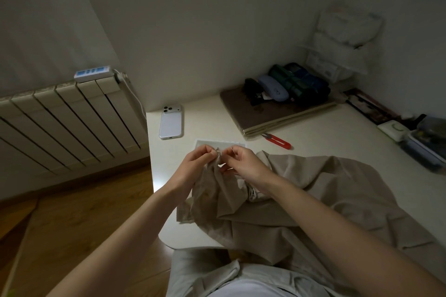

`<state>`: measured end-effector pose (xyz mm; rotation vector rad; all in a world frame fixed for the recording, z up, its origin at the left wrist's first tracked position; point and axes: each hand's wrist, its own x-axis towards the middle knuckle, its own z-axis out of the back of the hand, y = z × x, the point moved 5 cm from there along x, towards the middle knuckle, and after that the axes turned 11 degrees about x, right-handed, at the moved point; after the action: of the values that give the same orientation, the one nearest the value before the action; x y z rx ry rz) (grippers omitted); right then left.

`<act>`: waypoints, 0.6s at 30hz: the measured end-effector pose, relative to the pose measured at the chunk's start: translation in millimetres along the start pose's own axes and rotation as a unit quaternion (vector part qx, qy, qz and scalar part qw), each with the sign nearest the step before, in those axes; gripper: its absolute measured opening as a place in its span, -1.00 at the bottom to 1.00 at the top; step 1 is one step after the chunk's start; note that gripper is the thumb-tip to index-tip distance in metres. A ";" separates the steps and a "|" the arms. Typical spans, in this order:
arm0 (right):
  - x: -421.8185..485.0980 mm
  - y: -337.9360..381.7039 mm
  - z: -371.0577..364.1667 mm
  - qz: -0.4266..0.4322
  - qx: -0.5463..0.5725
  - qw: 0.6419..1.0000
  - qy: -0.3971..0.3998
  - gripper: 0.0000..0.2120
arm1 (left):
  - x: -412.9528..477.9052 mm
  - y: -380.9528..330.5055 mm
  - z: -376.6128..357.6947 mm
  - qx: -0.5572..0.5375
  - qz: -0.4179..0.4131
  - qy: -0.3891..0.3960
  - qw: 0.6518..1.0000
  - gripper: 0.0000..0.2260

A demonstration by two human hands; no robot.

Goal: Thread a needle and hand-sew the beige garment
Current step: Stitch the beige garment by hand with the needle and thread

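The beige garment (313, 190) lies crumpled over the white table (325, 137) and hangs off its front edge toward my lap. My left hand (195, 164) pinches a raised fold of the garment between thumb and fingers. My right hand (243, 164) sits just to the right of that fold, fingers closed on a thin needle (232, 149) whose tip shows above the fingers. A small white patch shows on the cloth between the two hands. The thread is too fine to make out.
Red-handled thread snips (277, 140) lie behind the garment. A white phone (170, 122) rests face down at the table's left edge. A brown mat carries cases and pouches (287, 89) at the back. Plastic boxes (424, 142) stand at right, a radiator (60, 118) at left.
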<state>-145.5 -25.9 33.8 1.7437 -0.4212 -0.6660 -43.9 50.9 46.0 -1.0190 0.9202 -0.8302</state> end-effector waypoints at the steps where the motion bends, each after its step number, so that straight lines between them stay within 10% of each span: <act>1: 0.6 -1.5 2.2 -0.003 -0.003 1.000 -0.007 -0.90 | 0.2 0.4 0.3 -0.007 0.001 -0.001 1.000 -0.82; 18: 4.3 -21.2 56.0 -0.097 -0.143 0.980 -0.099 -0.75 | 6.0 1.4 1.1 -0.004 0.039 -0.044 0.998 -0.78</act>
<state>-178.7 -65.1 2.8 1.4619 -0.2754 -0.9954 -40.4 46.3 43.6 -1.0133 0.8838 -0.7114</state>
